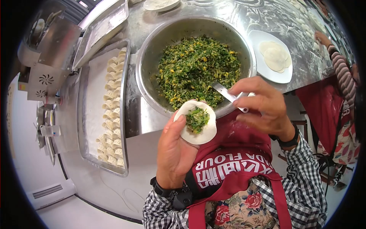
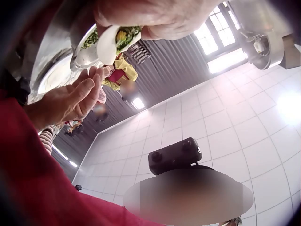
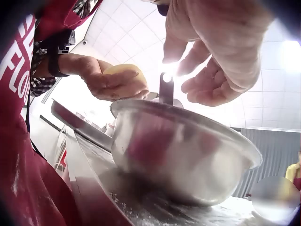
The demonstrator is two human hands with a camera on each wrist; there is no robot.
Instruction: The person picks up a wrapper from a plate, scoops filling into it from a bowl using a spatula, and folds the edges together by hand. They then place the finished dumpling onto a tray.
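Note:
My left hand [image 1: 173,158] holds a round dough wrapper [image 1: 207,131] on its fingers, thumb over the near edge. A mound of chopped green filling [image 1: 197,119] sits in the wrapper's middle. Just beyond is a large steel bowl [image 1: 142,72] of green and yellow filling [image 1: 183,61]. A flat metal utensil [image 1: 225,92] leans on its near right rim, one end in the filling. My right hand [image 1: 267,108] hovers over its handle, fingers bent and spread. In the right wrist view the holed handle [image 3: 165,89] stands apart from those fingers.
Left of the bowl, a metal tray [image 1: 91,103] carries rows of pleated dumplings [image 1: 112,107]. A second tray [image 1: 105,28] lies behind it. At right, a white plate [image 1: 284,75] bears stacked wrappers [image 1: 274,57]. Another person's striped sleeve [image 1: 343,70] reaches over the floury steel table [image 1: 263,19].

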